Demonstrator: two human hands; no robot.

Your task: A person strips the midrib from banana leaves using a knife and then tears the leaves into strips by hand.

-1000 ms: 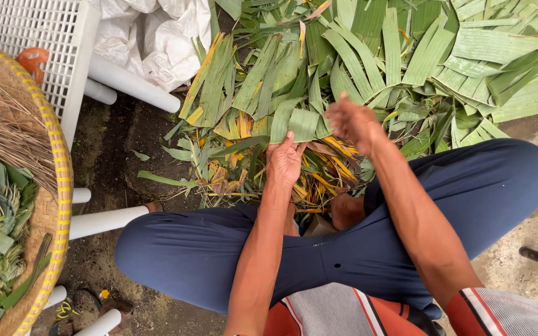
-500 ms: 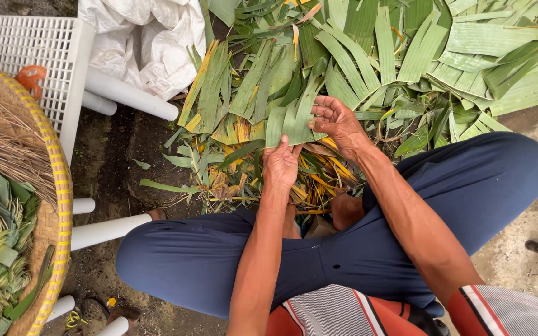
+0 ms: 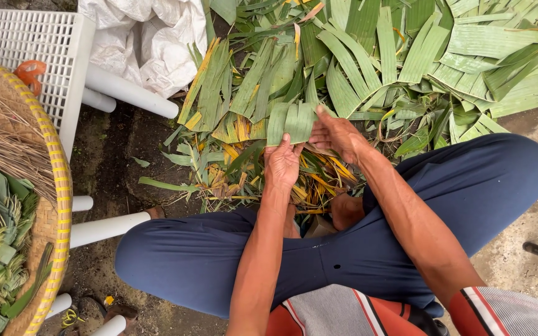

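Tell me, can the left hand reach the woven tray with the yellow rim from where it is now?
Probably yes. The left hand holds green leaf strips together with the right hand, so it must let go first. Only bare ground lies between it and the woven tray.

Person wears dark navy-blue cloth trousers w/ a short-sleeved shirt striped red, grey & white. Forearms bare, both hands bare, no rings/watch; one bare foot showing.
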